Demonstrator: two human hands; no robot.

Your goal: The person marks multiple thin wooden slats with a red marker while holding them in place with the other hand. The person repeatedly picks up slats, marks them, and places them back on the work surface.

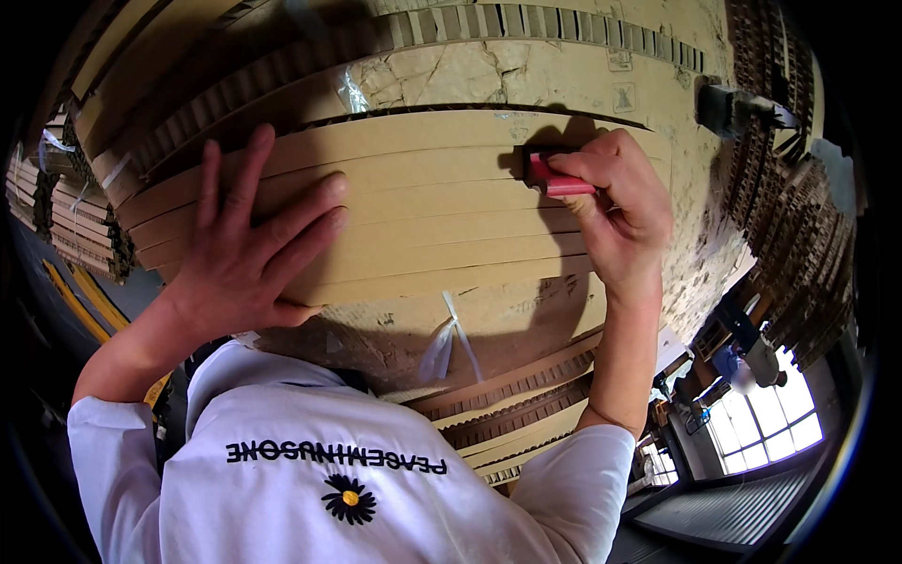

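Note:
Several long, flat brown cardboard strips (423,202) lie side by side in front of me. On their left part my left hand (249,240) rests flat, its fingers spread. Near their right end my right hand (628,211) grips a small red tool with a dark end (556,177) between thumb and fingers. The tool is at the surface of the strips; whether it touches them I cannot tell. Its exact kind is partly hidden by my fingers.
Beneath the strips is a worn, creased cardboard surface (451,75). Corrugated strips (526,23) run along its far side. A black object (738,110) lies at the right, by stacked cardboard (799,244). White plastic strapping (449,338) hangs at the near edge. Yellow bars (89,301) stand left.

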